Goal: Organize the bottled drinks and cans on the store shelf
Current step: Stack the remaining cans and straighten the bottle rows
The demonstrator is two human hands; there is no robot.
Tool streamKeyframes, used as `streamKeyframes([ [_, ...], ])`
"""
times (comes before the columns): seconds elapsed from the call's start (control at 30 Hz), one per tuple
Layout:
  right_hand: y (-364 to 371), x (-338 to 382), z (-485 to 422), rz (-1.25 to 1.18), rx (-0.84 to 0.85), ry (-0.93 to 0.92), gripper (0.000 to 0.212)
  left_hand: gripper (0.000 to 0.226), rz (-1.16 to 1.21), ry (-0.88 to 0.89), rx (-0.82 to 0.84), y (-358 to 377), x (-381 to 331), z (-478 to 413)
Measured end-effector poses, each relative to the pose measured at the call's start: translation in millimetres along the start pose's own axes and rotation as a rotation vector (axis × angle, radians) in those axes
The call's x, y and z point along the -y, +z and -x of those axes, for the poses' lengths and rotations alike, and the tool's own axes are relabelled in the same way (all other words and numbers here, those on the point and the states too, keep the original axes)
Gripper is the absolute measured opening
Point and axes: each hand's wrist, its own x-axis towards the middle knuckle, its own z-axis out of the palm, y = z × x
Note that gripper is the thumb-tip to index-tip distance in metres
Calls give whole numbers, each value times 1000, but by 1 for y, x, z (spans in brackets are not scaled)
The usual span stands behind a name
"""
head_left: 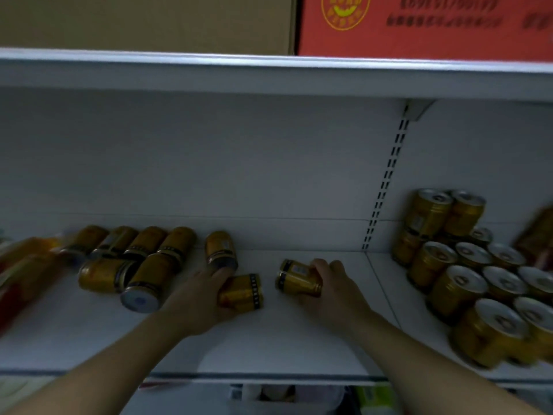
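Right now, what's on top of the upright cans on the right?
Two stacked cans sit on the back row of upright cans. Anything behind that stack is covered.

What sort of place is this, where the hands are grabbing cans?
Probably a shop, or its stockroom: a white metal shelf with a slotted upright, many identical gold cans stood in a block on the right, and a red carton stored above.
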Motion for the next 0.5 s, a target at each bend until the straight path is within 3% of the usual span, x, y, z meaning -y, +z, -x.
streamKeyframes([
  [0.1, -10, -9, 13, -95, -15, 20, 64, 71, 197, -19, -14, 6, -23, 4],
  [0.27, -39, -22, 19, -255, -73, 41, 92, 82, 522, -92, -116, 8, -52, -10],
  [0.5, -33, -51, 38, -349, -82, 57, 98, 99, 687, -124, -156, 34, -114, -1],
])
